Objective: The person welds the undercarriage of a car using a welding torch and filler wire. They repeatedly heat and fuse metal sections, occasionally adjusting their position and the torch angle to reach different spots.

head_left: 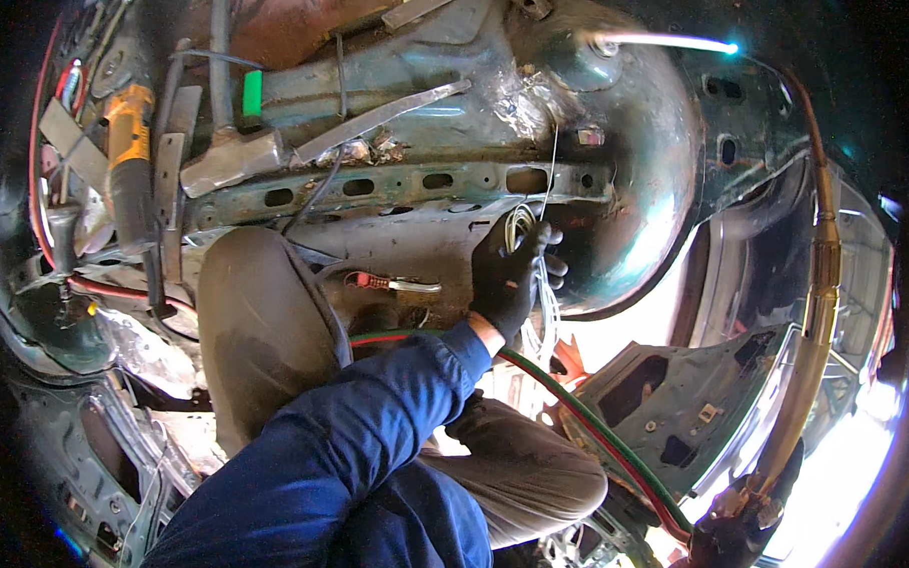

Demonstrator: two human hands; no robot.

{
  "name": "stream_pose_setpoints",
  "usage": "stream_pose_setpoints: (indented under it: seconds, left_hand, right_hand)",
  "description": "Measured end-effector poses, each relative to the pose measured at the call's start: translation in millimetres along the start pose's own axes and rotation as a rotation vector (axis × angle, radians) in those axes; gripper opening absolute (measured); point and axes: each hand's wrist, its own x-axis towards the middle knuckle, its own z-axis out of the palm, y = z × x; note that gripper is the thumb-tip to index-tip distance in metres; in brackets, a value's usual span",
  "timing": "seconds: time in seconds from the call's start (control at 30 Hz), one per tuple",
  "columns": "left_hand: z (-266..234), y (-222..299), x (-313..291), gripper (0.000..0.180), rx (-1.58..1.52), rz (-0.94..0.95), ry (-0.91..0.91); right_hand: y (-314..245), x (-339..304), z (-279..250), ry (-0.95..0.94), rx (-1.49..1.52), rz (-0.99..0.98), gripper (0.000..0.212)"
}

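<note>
Overhead, the person's left hand, in a black glove with a blue sleeve behind it, sits just right of the picture's centre, fingers curled shut around a coil of thin pale filler wire. One strand of that wire runs straight up toward twelve o'clock and meets a shiny, rough patch of worked metal on the green car body panel; looser loops hang down below the hand toward six o'clock.

The right hand, also gloved in black, is down at about five o'clock near the lower edge, closed around the handle of a brass gas torch. The torch's long tube arcs up the right side past three o'clock and bends over at one o'clock, where a bright blue-white flame streams leftward across the panel. A red and green twin hose trails from the torch handle back toward the centre, passing below the left wrist.

At nine to ten o'clock, well apart from both hands, lie a yellow and black power tool and a hammer with a pale head, resting on the body metal. Small red-handled pliers lie just left of the left hand. The person's knees in grey trousers fill the lower middle.
</note>
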Motion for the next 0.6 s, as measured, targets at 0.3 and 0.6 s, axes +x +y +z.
stream_pose_setpoints:
  seconds: [0.3,0.6]
  left_hand:
    - [-33.0,3.6,32.5,0.037,0.004,-0.041,-0.072]
    - [-38.4,17.6,46.9,0.042,0.012,-0.134,-0.148]
  right_hand:
    - [-62.7,52.6,15.0,-0.219,-0.051,0.101,0.086]
    - [-161.3,62.5,76.6,-0.314,0.029,0.106,0.08]
